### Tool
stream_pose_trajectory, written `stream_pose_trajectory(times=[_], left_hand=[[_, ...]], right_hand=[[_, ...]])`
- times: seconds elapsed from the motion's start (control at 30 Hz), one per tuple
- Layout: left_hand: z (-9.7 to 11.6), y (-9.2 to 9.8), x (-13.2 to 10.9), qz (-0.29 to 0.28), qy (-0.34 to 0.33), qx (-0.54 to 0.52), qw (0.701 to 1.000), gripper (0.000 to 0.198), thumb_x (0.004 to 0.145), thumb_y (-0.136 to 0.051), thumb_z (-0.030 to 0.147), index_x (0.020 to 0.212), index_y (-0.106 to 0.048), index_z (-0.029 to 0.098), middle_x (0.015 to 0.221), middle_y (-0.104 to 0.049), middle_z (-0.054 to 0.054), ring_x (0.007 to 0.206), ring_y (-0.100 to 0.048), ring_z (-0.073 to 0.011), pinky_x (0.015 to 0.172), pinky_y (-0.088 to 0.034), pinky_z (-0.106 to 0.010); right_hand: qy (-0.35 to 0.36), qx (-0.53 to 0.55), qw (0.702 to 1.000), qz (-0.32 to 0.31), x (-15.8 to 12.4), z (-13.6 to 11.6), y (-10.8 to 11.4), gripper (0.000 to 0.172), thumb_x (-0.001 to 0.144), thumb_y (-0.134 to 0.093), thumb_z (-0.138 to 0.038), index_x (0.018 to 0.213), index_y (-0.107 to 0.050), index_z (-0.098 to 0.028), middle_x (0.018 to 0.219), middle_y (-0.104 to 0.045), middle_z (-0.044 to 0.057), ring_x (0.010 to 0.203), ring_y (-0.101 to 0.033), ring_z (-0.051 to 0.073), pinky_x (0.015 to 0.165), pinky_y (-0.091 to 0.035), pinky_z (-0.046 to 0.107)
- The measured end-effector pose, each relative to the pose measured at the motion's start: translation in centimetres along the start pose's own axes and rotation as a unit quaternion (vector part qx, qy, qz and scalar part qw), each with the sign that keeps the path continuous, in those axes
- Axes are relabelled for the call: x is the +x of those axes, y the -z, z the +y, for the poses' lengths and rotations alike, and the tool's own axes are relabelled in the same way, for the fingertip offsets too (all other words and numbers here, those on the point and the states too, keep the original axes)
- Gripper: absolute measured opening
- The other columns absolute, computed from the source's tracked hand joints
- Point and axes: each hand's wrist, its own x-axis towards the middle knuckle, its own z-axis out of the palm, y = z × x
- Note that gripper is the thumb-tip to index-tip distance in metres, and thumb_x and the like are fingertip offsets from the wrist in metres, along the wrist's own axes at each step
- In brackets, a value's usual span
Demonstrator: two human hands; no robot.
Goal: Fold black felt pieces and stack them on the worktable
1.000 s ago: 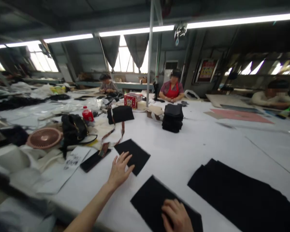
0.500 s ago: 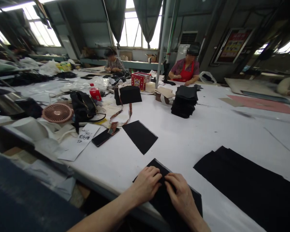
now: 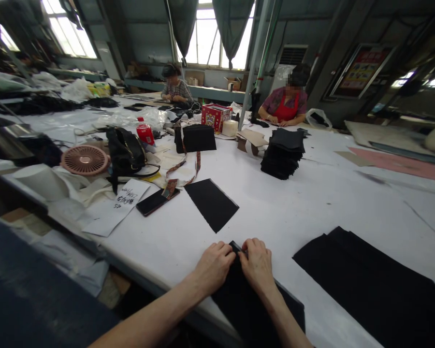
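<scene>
A black fabric piece (image 3: 246,304) lies at the near edge of the white table (image 3: 297,212). My left hand (image 3: 213,266) and my right hand (image 3: 256,263) rest side by side on its far corner, fingers curled and pinching the fabric edge there. A single black fabric rectangle (image 3: 211,203) lies flat a little beyond my hands. A wide pile of larger black fabric sheets (image 3: 373,285) spreads out to the right.
A stack of black pieces (image 3: 283,153) stands mid-table. To the left lie a phone (image 3: 152,202), a written paper (image 3: 116,205), a black bag (image 3: 126,154), a pink fan (image 3: 84,160) and a red bottle (image 3: 145,134). A metal pole (image 3: 254,63) rises behind. Two people sit at the far side.
My left hand left the single black rectangle and came back to the near fabric piece. Both hands have since slid up together to its far corner. The view dipped downward.
</scene>
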Motion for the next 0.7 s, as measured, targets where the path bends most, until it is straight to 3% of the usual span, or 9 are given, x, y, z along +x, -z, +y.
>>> stream_pose_trajectory(times=[0.07, 0.23, 0.43, 0.5, 0.6, 0.7], left_hand=[[-0.1, -0.1, 0.0, 0.004, -0.003, 0.002, 1.000, 0.013, 0.093, -0.047, 0.016, 0.090, -0.059, 0.018, 0.097, -0.059, -0.005, 0.091, -0.052, -0.0207, 0.080, -0.045, -0.035], [-0.3, 0.1, -0.1, 0.017, -0.007, 0.010, 1.000, 0.010, 0.093, -0.049, 0.017, 0.092, -0.058, 0.019, 0.096, -0.059, -0.004, 0.091, -0.052, -0.0214, 0.079, -0.044, -0.036], [-0.5, -0.3, -0.5, 0.035, -0.008, 0.000, 0.999, 0.011, 0.094, -0.047, 0.018, 0.098, -0.057, 0.020, 0.100, -0.058, -0.005, 0.093, -0.052, -0.0219, 0.080, -0.044, -0.037], [-0.6, -0.5, -0.7, 0.041, -0.007, -0.007, 0.999, 0.012, 0.094, -0.047, 0.018, 0.101, -0.057, 0.020, 0.103, -0.058, -0.005, 0.095, -0.052, -0.0219, 0.081, -0.044, -0.037], [-0.7, -0.6, -0.9, 0.049, -0.006, -0.012, 0.999, 0.012, 0.094, -0.048, 0.019, 0.103, -0.056, 0.019, 0.104, -0.058, -0.005, 0.096, -0.052, -0.0222, 0.082, -0.045, -0.037], [-0.8, -0.6, -0.9, 0.054, -0.007, -0.015, 0.998, 0.014, 0.094, -0.049, 0.019, 0.107, -0.055, 0.018, 0.104, -0.058, -0.005, 0.096, -0.052, -0.0221, 0.083, -0.045, -0.037]], right_hand=[[-0.006, 0.030, 0.999, 0.010, -0.1, 0.0, -0.3, 0.007, 0.083, -0.053, -0.015, 0.081, -0.052, -0.022, 0.088, -0.059, 0.005, 0.088, -0.051, 0.022, 0.077, -0.033, 0.035], [-0.007, 0.114, 0.992, 0.044, -0.5, 0.4, -1.3, 0.018, 0.084, -0.050, -0.016, 0.099, -0.058, -0.020, 0.088, -0.060, 0.004, 0.088, -0.052, 0.022, 0.078, -0.035, 0.035], [-0.002, 0.143, 0.987, 0.078, -0.8, 0.3, -1.7, 0.008, 0.083, -0.051, -0.021, 0.083, -0.059, -0.022, 0.089, -0.060, 0.005, 0.089, -0.053, 0.023, 0.080, -0.038, 0.036], [0.000, 0.162, 0.983, 0.082, -0.9, 0.2, -1.7, 0.009, 0.083, -0.051, -0.020, 0.087, -0.058, -0.021, 0.089, -0.061, 0.005, 0.088, -0.055, 0.023, 0.080, -0.039, 0.037], [0.005, 0.182, 0.980, 0.082, -0.8, 0.3, -1.6, 0.024, 0.084, -0.050, -0.020, 0.107, -0.058, -0.019, 0.088, -0.062, 0.004, 0.085, -0.057, 0.022, 0.080, -0.041, 0.037], [0.023, 0.170, 0.982, 0.076, -0.8, 0.7, -1.6, 0.019, 0.086, -0.052, -0.022, 0.103, -0.063, -0.020, 0.086, -0.062, 0.004, 0.085, -0.057, 0.023, 0.079, -0.041, 0.037]])
